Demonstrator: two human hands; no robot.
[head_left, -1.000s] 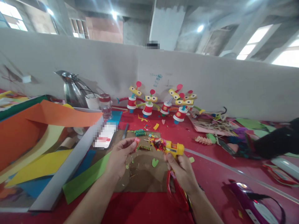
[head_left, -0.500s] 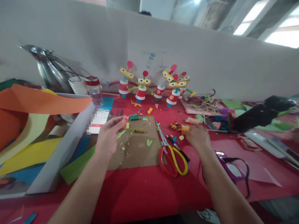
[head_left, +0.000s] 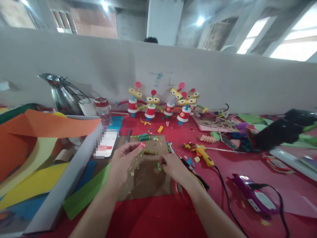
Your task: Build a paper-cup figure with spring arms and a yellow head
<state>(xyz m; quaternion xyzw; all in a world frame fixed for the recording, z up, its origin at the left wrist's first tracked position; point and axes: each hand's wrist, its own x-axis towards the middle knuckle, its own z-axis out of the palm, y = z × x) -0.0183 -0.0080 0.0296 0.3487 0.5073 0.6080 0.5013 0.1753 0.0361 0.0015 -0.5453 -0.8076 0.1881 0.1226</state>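
My left hand (head_left: 122,162) pinches a small red piece of paper (head_left: 141,144) between thumb and fingertips, above the cardboard mat (head_left: 146,185). Over the mat's right part, my right hand (head_left: 174,167) has its fingers closed at a small green paper cutout (head_left: 159,166), which they partly cover. Two folded paper springs lie on the mat: a teal one (head_left: 144,137) behind and a yellow-and-black one (head_left: 150,152) between my hands. A yellow glue gun (head_left: 204,155) rests to the right. My right forearm hides most of the scissors (head_left: 176,188).
Several paper-cup figures (head_left: 150,112) stand along the back wall. A box of coloured paper (head_left: 61,185) and a phone (head_left: 109,142) are at left, with a jar (head_left: 104,112) and steel jug (head_left: 59,96) behind. At right lie a purple device (head_left: 257,195) with a cable and a black object (head_left: 269,134).
My right hand has let go of the glue gun and moved left to the green cutout. The left hand still holds the red paper. The camera view has tilted upward.
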